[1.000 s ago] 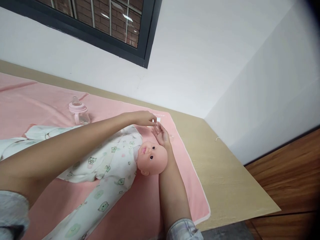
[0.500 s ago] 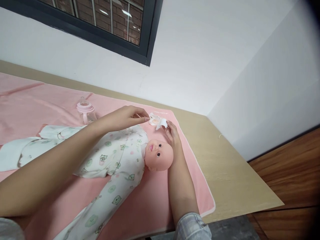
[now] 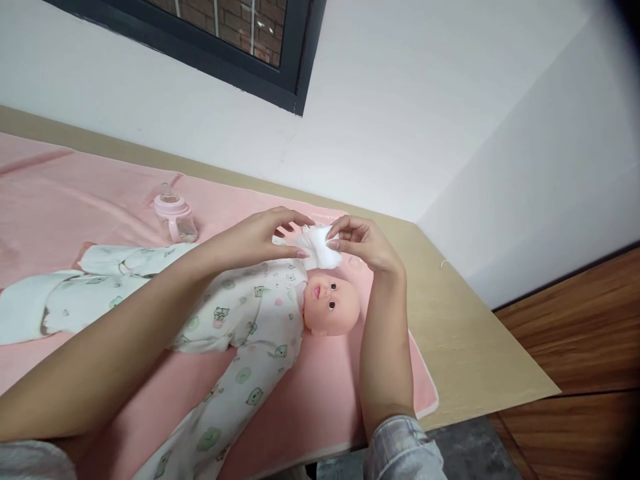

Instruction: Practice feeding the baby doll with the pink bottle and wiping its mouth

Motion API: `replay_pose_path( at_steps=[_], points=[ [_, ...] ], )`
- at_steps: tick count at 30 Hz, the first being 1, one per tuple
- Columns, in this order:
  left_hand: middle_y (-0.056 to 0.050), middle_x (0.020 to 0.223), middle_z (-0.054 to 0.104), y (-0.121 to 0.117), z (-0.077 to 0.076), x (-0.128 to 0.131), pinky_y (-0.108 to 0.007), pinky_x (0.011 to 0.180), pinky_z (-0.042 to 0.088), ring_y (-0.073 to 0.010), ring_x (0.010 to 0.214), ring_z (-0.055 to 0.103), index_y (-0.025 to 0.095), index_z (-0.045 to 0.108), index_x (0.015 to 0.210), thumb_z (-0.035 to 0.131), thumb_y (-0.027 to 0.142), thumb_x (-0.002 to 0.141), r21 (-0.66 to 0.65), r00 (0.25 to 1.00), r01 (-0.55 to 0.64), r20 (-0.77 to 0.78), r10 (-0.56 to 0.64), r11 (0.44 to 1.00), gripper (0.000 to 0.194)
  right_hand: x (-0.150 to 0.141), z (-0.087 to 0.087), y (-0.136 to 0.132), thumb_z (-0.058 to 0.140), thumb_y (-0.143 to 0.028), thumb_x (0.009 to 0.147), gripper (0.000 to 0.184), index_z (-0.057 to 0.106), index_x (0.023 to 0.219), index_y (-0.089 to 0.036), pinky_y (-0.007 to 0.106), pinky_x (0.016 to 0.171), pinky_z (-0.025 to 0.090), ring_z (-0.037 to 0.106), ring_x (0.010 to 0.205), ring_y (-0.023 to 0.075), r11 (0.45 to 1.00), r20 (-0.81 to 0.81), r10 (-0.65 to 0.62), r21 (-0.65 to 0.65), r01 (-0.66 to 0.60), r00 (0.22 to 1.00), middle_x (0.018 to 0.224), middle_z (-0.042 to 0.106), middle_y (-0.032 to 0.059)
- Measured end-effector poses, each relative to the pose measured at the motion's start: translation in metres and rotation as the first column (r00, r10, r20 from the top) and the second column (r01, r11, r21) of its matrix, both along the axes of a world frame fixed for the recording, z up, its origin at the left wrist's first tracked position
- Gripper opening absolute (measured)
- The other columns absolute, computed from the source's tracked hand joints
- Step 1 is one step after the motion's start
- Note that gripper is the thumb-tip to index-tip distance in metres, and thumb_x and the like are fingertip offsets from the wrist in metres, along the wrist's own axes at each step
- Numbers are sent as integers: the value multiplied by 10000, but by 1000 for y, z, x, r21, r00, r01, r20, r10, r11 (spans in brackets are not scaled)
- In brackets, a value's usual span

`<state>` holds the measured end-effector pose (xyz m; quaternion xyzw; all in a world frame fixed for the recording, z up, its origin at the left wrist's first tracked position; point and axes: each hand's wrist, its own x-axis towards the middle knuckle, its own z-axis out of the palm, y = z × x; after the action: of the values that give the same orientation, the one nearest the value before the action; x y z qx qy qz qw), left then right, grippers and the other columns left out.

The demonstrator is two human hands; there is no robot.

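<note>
A crumpled white wipe, soft like tissue, is held just above a baby doll's head. My right hand pinches its right side between thumb and fingers. At its left edge, my left hand has thumb and fingers curved around the material; the exact contact is partly hidden. The doll lies on its back in a white sleepsuit printed with green bears, its head to the right. My left forearm crosses over its body.
Beneath the doll a pink mat covers much of the wooden table. A pink-topped baby bottle stands behind the doll's legs. White walls and a dark window frame rise behind; wood panelling is at the right.
My right hand has risen from beside the doll's head and turned to pinch the wipe from the right. More white material shows, and the printed area seen earlier is mostly hidden.
</note>
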<state>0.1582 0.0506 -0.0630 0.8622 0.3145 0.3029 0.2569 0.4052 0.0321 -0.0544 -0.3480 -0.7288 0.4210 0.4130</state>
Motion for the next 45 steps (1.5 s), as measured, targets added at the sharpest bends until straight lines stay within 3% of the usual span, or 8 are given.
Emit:
replay_pose_path(
  at_steps=[6,15,25,32,35,38,41,45],
  points=[
    [-14,1164,645,5,3,-13,-323,931,451,-227,1079,595,228,735,954,734,486,773,53,995,98,17,-99,994,315,-25,12,-23,741,-387,784,232,700,896,-188,262,681,470,548,750,104,997,94,17,80,-25,995,892,632,27],
    [7,1150,656,-4,12,-20,-292,955,451,-200,1072,606,271,776,927,757,418,792,79,968,196,142,-205,977,200,-44,15,-34,728,-436,784,280,644,940,-220,266,707,513,567,803,106,981,21,-93,171,88,995,1033,620,26],
    [-20,1234,636,-17,17,-13,-355,1065,427,-237,1212,555,224,767,872,775,294,779,18,898,176,406,-168,984,117,-53,11,-35,757,-430,742,373,538,985,-249,227,624,506,566,722,69,987,-39,-149,48,150,988,1085,572,2],
    [-54,951,716,-16,13,-11,-295,810,550,-219,938,672,172,733,864,790,376,765,-124,795,122,607,-22,985,234,-46,8,-25,764,-374,735,341,530,945,-242,239,701,517,572,743,62,981,-48,-185,50,187,982,1184,566,4],
    [-42,869,710,-16,15,-14,-269,703,538,-194,812,670,164,707,870,769,402,774,-175,856,138,516,-29,975,264,-27,-2,-5,766,-369,737,345,558,978,-238,279,798,524,597,783,77,976,-57,-212,45,215,976,1189,585,14],
    [-16,835,703,-15,15,-15,-257,682,502,-176,776,651,173,711,867,702,402,823,-179,946,231,270,-178,956,233,1,-20,19,781,-363,719,367,595,1002,-221,319,897,510,622,871,108,986,-10,-160,-48,159,987,1148,625,32],
    [8,850,700,-13,9,-9,-246,706,464,-164,800,637,190,722,873,649,367,849,-141,949,313,10,-315,939,193,25,-50,40,785,-334,708,392,620,1044,-215,336,935,502,630,963,141,964,45,-135,-224,141,990,1148,644,51],
    [11,900,698,-11,-3,3,-242,693,420,-163,835,622,197,717,917,628,343,841,-103,937,281,-185,-296,954,187,38,-100,60,820,-302,652,409,636,1003,-202,331,922,514,645,952,150,905,-70,-221,-387,178,973,1055,682,47]
  ],
)
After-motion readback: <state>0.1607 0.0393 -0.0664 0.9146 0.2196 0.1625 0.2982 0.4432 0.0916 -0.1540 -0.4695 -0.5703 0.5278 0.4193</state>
